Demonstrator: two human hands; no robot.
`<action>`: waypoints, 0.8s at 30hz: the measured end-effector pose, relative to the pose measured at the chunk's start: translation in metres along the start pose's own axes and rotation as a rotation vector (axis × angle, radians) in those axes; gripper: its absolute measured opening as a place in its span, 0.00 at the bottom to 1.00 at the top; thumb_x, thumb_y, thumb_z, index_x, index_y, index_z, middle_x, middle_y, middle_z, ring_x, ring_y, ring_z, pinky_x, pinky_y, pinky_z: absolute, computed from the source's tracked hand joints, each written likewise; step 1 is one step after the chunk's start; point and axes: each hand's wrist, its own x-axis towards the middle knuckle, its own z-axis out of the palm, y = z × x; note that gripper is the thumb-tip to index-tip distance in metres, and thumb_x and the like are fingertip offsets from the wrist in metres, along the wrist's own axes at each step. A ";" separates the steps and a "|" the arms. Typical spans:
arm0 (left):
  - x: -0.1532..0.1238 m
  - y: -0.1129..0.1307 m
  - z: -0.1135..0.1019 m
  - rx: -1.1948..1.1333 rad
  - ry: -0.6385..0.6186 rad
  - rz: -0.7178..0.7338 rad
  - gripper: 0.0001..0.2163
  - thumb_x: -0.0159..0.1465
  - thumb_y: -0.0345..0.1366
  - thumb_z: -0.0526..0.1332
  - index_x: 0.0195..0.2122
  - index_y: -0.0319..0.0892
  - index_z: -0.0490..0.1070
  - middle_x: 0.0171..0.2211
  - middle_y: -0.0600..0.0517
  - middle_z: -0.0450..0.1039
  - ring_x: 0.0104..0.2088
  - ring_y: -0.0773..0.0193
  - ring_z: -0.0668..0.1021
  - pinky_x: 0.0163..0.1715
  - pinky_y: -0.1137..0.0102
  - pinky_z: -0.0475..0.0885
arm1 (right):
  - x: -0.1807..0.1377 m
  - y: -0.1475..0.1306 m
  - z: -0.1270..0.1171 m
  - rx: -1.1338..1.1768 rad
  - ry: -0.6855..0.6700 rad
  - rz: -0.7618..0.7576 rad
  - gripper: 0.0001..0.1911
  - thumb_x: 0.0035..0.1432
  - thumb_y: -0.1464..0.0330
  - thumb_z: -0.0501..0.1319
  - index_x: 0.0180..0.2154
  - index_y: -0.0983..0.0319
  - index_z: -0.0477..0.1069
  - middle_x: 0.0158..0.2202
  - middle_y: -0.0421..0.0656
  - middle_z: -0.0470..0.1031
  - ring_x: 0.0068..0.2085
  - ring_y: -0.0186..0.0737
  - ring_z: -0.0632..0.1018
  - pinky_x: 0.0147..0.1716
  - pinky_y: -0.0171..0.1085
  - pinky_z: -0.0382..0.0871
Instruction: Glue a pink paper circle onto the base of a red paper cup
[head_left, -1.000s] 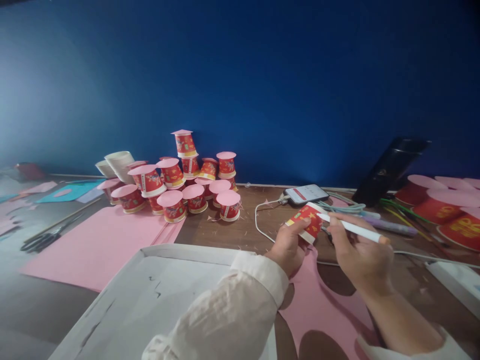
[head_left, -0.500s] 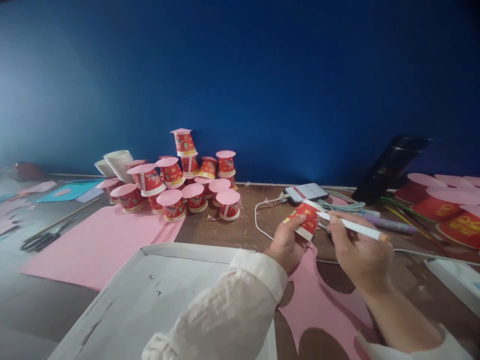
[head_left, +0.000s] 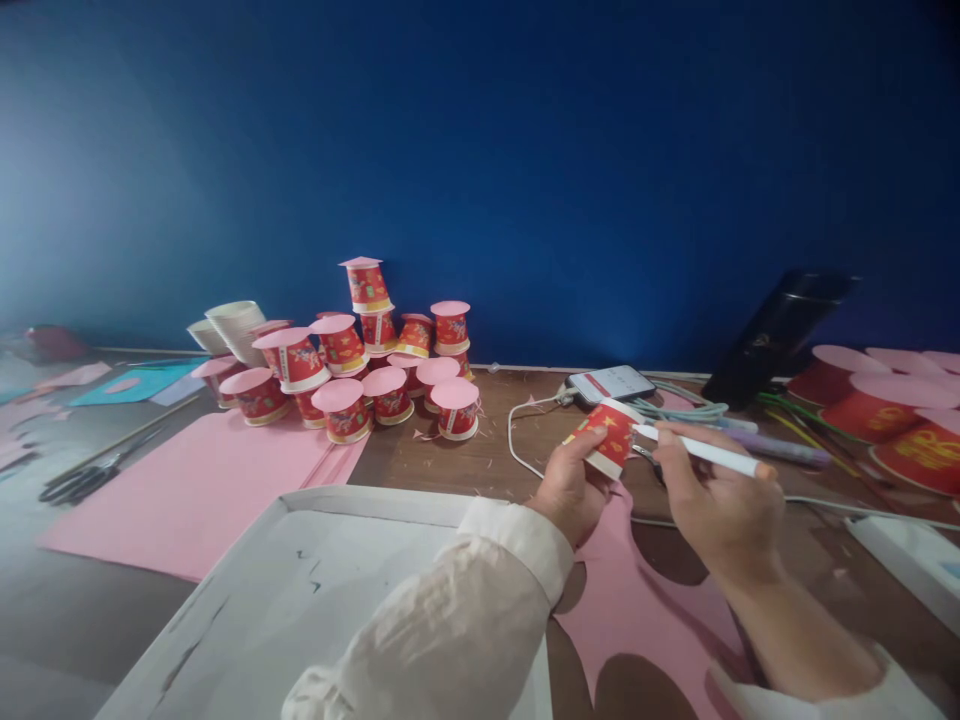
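Observation:
My left hand (head_left: 571, 488) grips a small red paper cup (head_left: 609, 436), held tilted above the table. My right hand (head_left: 720, 500) holds a white pen-like stick (head_left: 701, 452) whose tip touches the cup's rim. Under both hands lies a pink paper sheet (head_left: 637, 600) with round holes cut out of it. A pile of red cups (head_left: 360, 365) capped with pink discs stands further left near the blue wall.
A phone (head_left: 609, 384) on a white cable lies behind the cup. A white tray (head_left: 315, 590) sits in front of me, a large pink sheet (head_left: 187, 490) and scissors (head_left: 82, 478) to the left. More pink-topped red cups (head_left: 885, 410) and a dark stand (head_left: 772, 340) are at right.
The cup and both hands have shifted very slightly; the cup is tilted a little more. Nothing else moved.

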 end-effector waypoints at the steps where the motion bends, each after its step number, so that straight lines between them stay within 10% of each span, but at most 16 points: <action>1: 0.000 0.000 0.000 0.001 0.003 0.003 0.07 0.56 0.29 0.70 0.37 0.37 0.80 0.34 0.46 0.82 0.34 0.61 0.82 0.39 0.70 0.77 | 0.000 0.000 0.000 -0.005 0.002 -0.004 0.17 0.67 0.57 0.60 0.40 0.60 0.82 0.30 0.45 0.83 0.35 0.45 0.84 0.40 0.40 0.77; 24: 0.000 -0.002 -0.002 0.107 -0.016 -0.033 0.11 0.51 0.33 0.73 0.35 0.38 0.78 0.30 0.48 0.79 0.28 0.63 0.77 0.28 0.70 0.67 | -0.001 0.003 0.002 0.023 0.035 0.030 0.17 0.68 0.56 0.60 0.42 0.60 0.81 0.33 0.46 0.84 0.36 0.46 0.84 0.44 0.44 0.77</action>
